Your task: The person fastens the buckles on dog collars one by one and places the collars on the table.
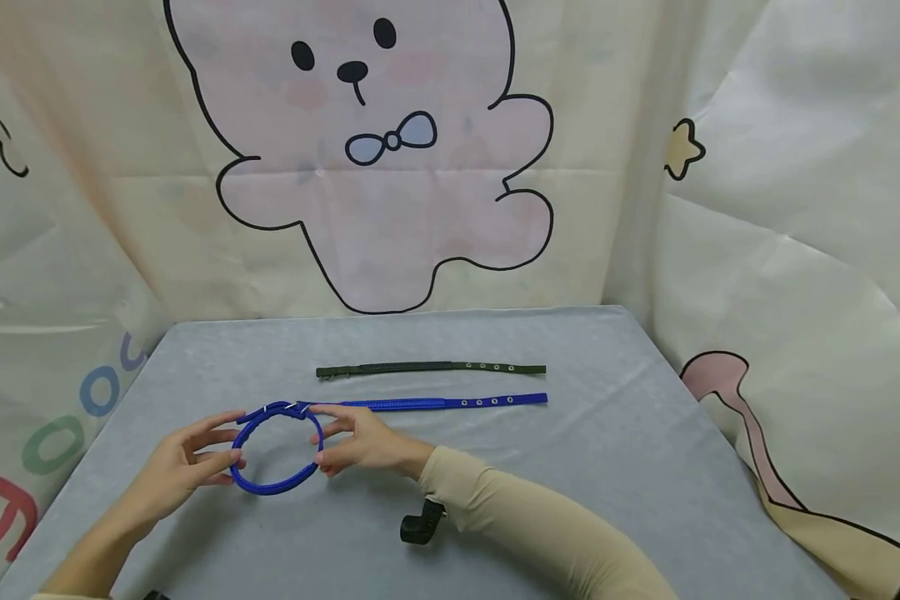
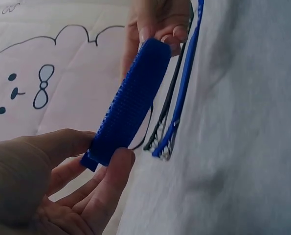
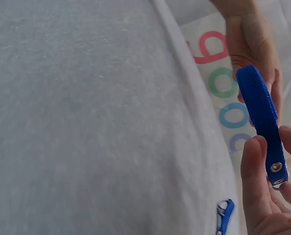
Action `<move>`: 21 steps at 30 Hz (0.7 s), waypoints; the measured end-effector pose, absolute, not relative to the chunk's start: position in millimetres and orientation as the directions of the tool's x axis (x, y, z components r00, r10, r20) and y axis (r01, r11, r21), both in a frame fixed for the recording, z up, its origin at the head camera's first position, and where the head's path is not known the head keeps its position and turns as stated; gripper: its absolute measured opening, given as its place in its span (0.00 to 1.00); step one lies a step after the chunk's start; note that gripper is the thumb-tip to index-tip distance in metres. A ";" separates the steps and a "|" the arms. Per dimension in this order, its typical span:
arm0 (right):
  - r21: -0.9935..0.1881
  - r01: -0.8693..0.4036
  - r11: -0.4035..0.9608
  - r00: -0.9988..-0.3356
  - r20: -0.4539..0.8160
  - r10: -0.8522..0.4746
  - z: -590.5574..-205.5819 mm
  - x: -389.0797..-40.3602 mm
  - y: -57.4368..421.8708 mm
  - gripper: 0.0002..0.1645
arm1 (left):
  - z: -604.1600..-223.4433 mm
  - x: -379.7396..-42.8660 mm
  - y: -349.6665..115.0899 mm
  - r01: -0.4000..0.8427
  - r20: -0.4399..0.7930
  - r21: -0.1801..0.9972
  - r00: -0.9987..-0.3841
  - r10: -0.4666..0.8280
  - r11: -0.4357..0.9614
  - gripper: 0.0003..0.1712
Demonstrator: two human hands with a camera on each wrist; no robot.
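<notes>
A blue collar (image 1: 273, 487), fastened into a round loop, is held up between both hands. My left hand (image 1: 172, 467) pinches the loop's left side between thumb and fingers. On the opposite side, my right hand (image 1: 363, 442) pinches it too. The woven band (image 2: 128, 103) shows broad in the left wrist view. In the right wrist view, metal eyelets (image 3: 276, 167) show on the band near the right fingers. The buckle part sits at the loop's far side in the head view.
Behind the loop, a second blue collar (image 1: 412, 405) lies stretched flat on the grey cloth-covered table (image 1: 570, 483). A dark green collar (image 1: 412, 367) lies farther back, roughly parallel to it. Printed curtains (image 1: 450, 208) stand behind and beside the table. A black device (image 1: 422, 523) hangs at the right wrist.
</notes>
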State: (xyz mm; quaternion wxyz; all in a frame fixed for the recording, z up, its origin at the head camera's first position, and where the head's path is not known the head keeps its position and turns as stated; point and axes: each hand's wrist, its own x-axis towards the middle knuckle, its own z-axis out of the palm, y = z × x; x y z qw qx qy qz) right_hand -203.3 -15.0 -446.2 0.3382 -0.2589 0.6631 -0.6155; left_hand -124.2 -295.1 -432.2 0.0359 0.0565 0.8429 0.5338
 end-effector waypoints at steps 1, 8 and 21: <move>-0.990 0.064 0.124 -0.637 -0.137 -0.759 -447.0 -202.6 -19.7 0.43 | -434.0 -123.8 -299.1 0.056 -0.003 0.899 -0.991 0.133 0.433 0.33; -0.984 0.010 0.177 -0.626 -0.144 -0.766 -451.4 -198.0 -51.7 0.43 | -448.7 -119.2 -330.5 0.045 -0.015 0.885 -0.992 0.125 0.463 0.30; -0.962 -0.032 0.273 -0.661 -0.184 -0.727 -460.8 -192.8 -103.1 0.39 | -461.1 -116.6 -390.1 -0.058 -0.160 0.890 -0.969 0.190 0.451 0.28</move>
